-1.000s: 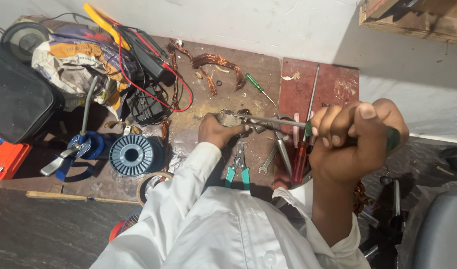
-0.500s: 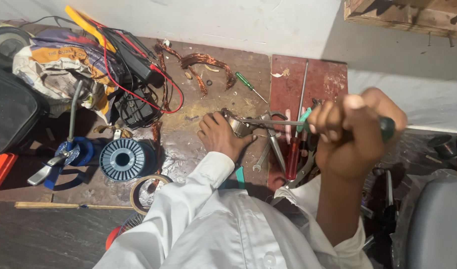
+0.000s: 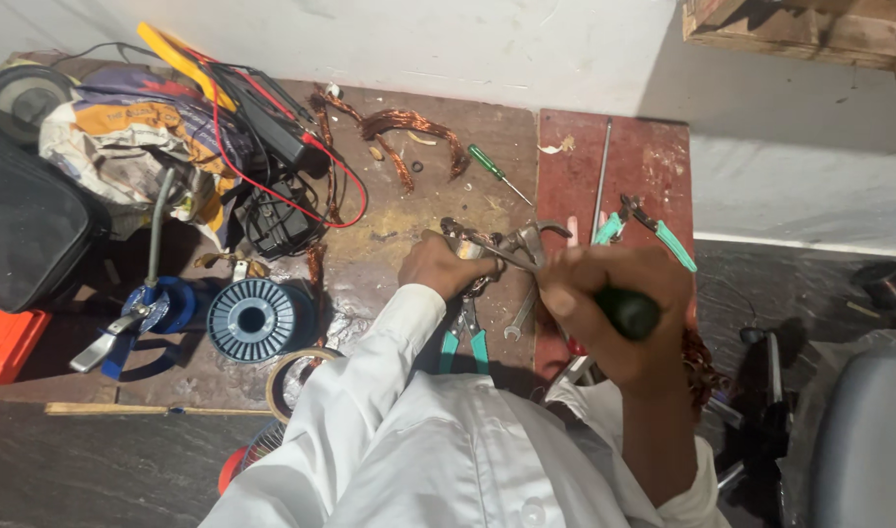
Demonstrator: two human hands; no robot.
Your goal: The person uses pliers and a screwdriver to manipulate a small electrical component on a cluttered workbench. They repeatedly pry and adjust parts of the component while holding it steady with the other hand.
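My left hand (image 3: 446, 269) grips a small metal part (image 3: 475, 249) low over the brown wooden board (image 3: 409, 210). My right hand (image 3: 619, 313) is closed round the dark green handle of a screwdriver (image 3: 626, 311); its metal shaft runs left to the part. Below the part lie green-handled pliers (image 3: 462, 342) and a spanner (image 3: 519, 318). My white sleeves fill the lower middle of the view.
A blue wire spool (image 3: 252, 320), a blue tool (image 3: 140, 318), a tape ring (image 3: 296, 376), copper wire scraps (image 3: 409, 127), a small green screwdriver (image 3: 495, 173), a meter with red leads (image 3: 272, 127), a black bag (image 3: 22, 230), green-handled cutters (image 3: 653, 230), a long rod (image 3: 600, 181) on a red board (image 3: 653, 161).
My right hand has come down and to the left, closer to the part, so the screwdriver shaft shows shorter. My left hand stays on the part. The camera has shifted slightly.
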